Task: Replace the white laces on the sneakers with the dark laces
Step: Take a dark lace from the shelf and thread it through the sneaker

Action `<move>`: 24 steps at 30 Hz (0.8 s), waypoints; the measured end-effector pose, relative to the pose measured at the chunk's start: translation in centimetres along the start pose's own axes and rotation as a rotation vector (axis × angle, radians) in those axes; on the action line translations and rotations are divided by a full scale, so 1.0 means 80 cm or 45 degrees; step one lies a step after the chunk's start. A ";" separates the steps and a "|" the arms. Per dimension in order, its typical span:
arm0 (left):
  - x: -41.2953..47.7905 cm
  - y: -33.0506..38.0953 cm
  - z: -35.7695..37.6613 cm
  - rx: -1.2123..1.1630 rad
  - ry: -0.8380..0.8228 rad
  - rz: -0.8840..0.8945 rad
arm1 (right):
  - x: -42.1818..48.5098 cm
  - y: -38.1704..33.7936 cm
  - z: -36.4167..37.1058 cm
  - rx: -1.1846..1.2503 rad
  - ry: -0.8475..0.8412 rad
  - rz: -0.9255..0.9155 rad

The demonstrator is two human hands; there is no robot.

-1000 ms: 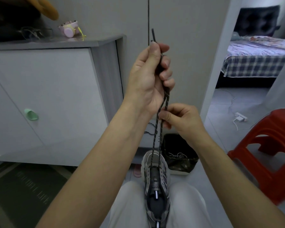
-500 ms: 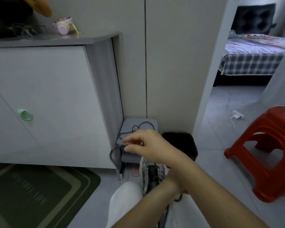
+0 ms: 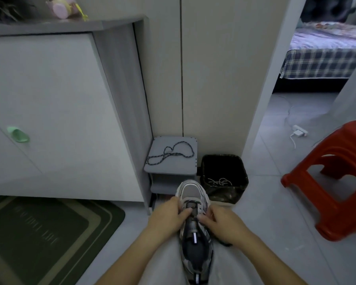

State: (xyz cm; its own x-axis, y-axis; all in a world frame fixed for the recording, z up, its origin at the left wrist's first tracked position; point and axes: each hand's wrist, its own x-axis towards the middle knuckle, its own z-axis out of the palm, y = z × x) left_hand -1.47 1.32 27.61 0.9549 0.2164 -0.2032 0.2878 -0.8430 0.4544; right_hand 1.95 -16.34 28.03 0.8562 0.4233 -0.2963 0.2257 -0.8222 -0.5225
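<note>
Sneaker: grey sneaker (image 3: 194,233) lies on the person's lap, toe pointing away.
Dark lace: dark lace (image 3: 193,202) crosses the lowest eyelets only. A loose tail shows under the right hand.
Left hand: left hand (image 3: 170,215) grips the sneaker's left side, fingers curled round it and thumb laid across the tongue.
Right hand: right hand (image 3: 221,226) has curled fingers, thumb tip at the right eyelet row. It seems to pinch the dark lace, but the contact is hidden.
Second lace: second dark lace (image 3: 170,154) lies looped on the grey stand (image 3: 185,168), well apart from both hands.
White laces: white laces (image 3: 219,182) sit in the black bin (image 3: 224,161) just beyond the toe.
Stage: judged early, with most eyelets unthreaded.
Risks:
- Uneven tails if one side is pulled harder.
- A skipped or miscrossed eyelet, since the thumbs cover the row.
- The sneaker rolling off the lap if the left grip loosens.
- The tail snagging under the right wrist.
</note>
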 end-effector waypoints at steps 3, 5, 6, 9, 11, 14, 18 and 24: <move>0.004 -0.010 -0.009 -0.018 0.063 0.051 | -0.003 -0.007 0.000 0.056 -0.069 -0.058; 0.009 -0.023 -0.012 -0.007 0.022 0.024 | -0.006 -0.007 -0.003 0.000 -0.108 -0.105; 0.009 -0.029 -0.012 0.015 0.022 0.011 | -0.007 -0.007 -0.007 0.077 -0.120 -0.116; -0.001 -0.025 -0.014 -0.129 0.259 0.078 | -0.006 -0.020 -0.036 0.681 -0.080 -0.034; -0.014 0.005 -0.014 -0.434 0.226 0.129 | -0.003 -0.031 -0.061 0.944 0.049 0.004; -0.036 0.052 -0.003 -0.669 -0.177 0.217 | -0.003 -0.047 -0.086 1.035 0.139 -0.061; -0.054 0.101 0.021 -0.940 -0.377 0.244 | -0.006 -0.060 -0.103 1.363 0.045 -0.023; -0.073 0.128 0.034 -1.032 -0.525 0.252 | 0.008 -0.046 -0.128 1.033 0.313 0.003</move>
State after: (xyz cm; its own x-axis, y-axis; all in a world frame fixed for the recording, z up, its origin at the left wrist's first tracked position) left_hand -4.26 -9.94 31.10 0.9353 -0.2180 -0.2789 0.2339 -0.2106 0.9492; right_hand 6.46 -16.94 37.94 0.9542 0.2499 -0.1645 -0.0990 -0.2552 -0.9618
